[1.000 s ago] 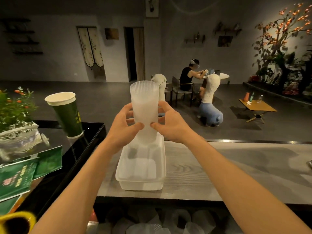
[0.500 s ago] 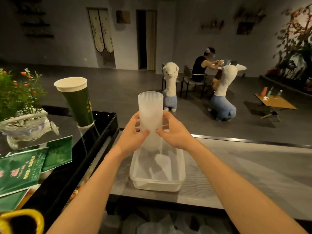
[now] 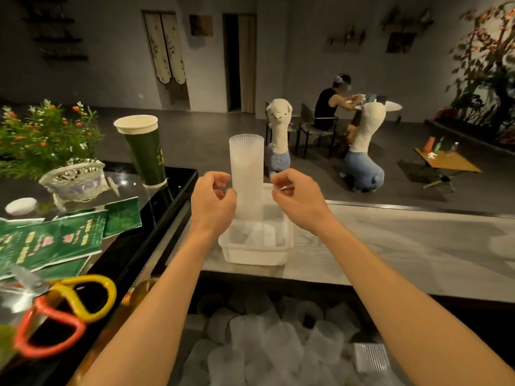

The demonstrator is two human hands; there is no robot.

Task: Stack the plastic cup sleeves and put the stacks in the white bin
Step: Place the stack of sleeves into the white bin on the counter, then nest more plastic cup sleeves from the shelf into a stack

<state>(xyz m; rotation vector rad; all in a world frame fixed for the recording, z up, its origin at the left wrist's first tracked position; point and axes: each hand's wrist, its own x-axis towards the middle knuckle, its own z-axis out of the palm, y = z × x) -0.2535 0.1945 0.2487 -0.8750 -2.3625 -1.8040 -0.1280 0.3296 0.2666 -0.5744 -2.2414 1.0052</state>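
Far left, about 9 o'clock: potted plant (image 3: pixel 41 137) in a white woven basket (image 3: pixel 75 178), green leaflets (image 3: pixel 55 240) spread on the black glossy tabletop (image 3: pixel 178 179). At 8 o'clock, loop handles, one yellow (image 3: pixel 89 296) and one orange (image 3: pixel 47 330), blurred; tool type not readable. At 10 o'clock a tall green paper cup (image 3: pixel 145 151) stands upright, mouth up.

My left hand (image 3: pixel 213 204) sits just left of the stack of cup sleeves (image 3: pixel 246 174). Fingers curled loosely, grip partly open, holding nothing; whether the fingertips brush the stack wall I cannot tell.

The stack is at 12 o'clock, dead centre. Long axis vertical, open ribbed rim pointing up, lower end down inside the white bin (image 3: pixel 255 250). It appears to stand unsupported. Its base stands in the far part of the bin; exact contact with the floor of the bin is hidden by frosted plastic. Other translucent pieces lie in the near part of the bin, shapes unclear.

My right hand (image 3: pixel 299 199) is just right of the stack, clear of it. Grip half open, fingers curled, empty.

The bin rests on the pale wood-grain tabletop (image 3: pixel 404 246), which runs off toward 3 o'clock.

Below, at 6 o'clock, a heap of loose cup sleeves (image 3: pixel 278 349) lies jumbled at mixed angles.
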